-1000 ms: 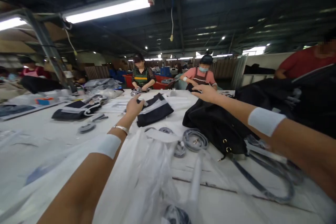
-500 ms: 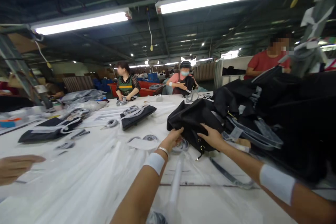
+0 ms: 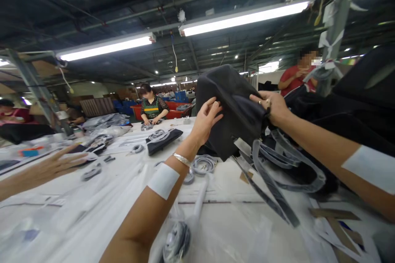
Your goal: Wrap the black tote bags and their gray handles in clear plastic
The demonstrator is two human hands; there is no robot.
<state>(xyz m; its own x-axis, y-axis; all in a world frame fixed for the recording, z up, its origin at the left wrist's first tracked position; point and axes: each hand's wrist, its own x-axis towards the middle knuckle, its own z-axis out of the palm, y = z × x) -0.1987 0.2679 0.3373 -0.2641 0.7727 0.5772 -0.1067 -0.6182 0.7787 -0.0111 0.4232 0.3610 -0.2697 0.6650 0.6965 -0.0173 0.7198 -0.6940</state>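
Observation:
A black bag [image 3: 226,111] is held up above the table, its body tilted. My right hand [image 3: 273,107] grips its upper right edge, the index finger stretched along the fabric and the other fingers curled. Against the bag's left side is my left hand [image 3: 207,120], with its fingers extended and slightly apart. Plastic-wrapped grey straps [image 3: 277,168] hang and loop below my right hand. A coiled strap [image 3: 203,165] lies on the table beneath the bag.
More black bags [image 3: 345,94] are heaped at the right. A flat black bag [image 3: 163,141] with a strap lies farther back. Another person's hand [image 3: 61,162] reaches in from the left. Clear plastic sheeting [image 3: 101,209] covers the near table. A co-worker [image 3: 152,107] stands across.
The black bag has been raised from the table. Both my hands moved up with it, the right one now at its upper edge. The other person's hand at left reaches farther in.

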